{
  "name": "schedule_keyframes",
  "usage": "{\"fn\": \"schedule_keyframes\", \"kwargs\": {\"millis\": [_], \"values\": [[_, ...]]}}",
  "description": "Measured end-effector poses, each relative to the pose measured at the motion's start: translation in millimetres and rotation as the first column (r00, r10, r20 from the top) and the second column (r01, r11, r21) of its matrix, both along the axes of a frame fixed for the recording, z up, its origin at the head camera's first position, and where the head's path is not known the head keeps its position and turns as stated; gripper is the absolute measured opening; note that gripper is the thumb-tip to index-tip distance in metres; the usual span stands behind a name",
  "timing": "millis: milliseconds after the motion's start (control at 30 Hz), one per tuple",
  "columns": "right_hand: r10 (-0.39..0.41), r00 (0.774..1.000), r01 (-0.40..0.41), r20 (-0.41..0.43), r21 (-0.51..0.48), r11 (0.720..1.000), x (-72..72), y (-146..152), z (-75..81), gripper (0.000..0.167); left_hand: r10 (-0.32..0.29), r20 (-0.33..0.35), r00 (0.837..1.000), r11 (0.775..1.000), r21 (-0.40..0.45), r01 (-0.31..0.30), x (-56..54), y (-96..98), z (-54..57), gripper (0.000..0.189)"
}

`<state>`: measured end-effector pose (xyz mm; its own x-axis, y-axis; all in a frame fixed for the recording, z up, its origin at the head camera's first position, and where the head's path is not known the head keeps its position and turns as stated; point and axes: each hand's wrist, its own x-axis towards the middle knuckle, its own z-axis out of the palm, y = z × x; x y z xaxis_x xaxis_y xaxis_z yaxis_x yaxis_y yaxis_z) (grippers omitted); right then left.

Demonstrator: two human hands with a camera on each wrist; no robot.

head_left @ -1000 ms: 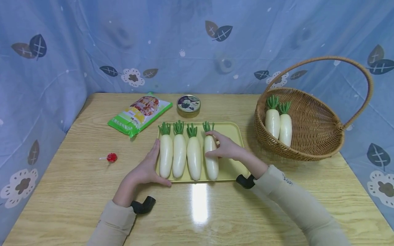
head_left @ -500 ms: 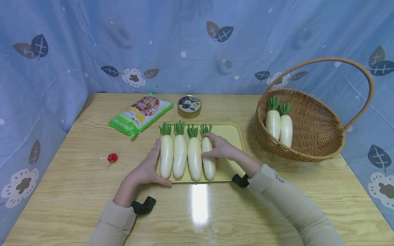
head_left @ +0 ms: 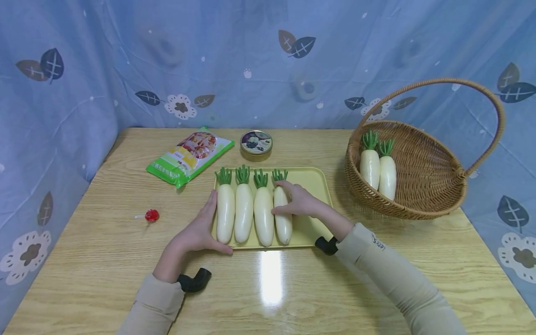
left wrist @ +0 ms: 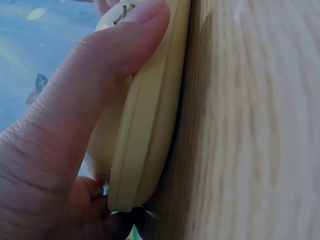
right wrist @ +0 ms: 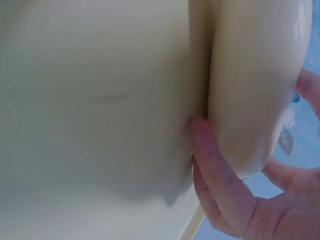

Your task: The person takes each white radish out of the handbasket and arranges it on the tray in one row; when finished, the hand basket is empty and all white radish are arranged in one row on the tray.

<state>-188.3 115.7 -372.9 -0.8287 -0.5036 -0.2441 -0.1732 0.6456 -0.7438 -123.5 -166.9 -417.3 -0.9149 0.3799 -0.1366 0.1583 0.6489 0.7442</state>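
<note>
Here we are above the wooden table (head_left: 104,270), and our eyes go straight to the right hand (head_left: 299,200): thumb on one side, fingers on the other, it has a firm hold around the upper part of the fourth radish (head_left: 283,228), just below its green leaves. That radish lies lengthwise at the right end of the row on the yellow tray (head_left: 310,179), just beside the third radish (head_left: 263,216). Next along we have the second radish (head_left: 244,211), then the first radish (head_left: 225,211), all with leaves pointing away from us.

Over to the left hand (head_left: 201,230): fingers extended up the tray's left side, thumb stretched out along the near edge, spread wide around the corner and touching the tray without clasping a radish.

Off to the right we spot the wicker basket (head_left: 427,177), its handle arching high, with two radishes (head_left: 370,167) side by side within. Toward the back we find a green-and-white food bag (head_left: 190,156) and a round tin (head_left: 256,144), and nearer on the left a red lollipop (head_left: 152,215).
</note>
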Motion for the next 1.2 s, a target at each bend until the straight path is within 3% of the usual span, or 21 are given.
{"fn": "schedule_keyframes", "kwargs": {"millis": [700,1200], "values": [[0.019,1.000,-0.019,-0.009,-0.019,1.000,1.1,5,2.5,0.080,-0.002,-0.004,1.000,1.000,-0.005,0.002,0.0,0.5,-0.2,0.149],[-0.054,0.998,0.053,0.020,0.038,0.998,4.5,16,25.4,0.081,0.002,-0.002,1.000,1.000,0.014,-0.002,0.5,1.1,-0.4,0.149]]}}
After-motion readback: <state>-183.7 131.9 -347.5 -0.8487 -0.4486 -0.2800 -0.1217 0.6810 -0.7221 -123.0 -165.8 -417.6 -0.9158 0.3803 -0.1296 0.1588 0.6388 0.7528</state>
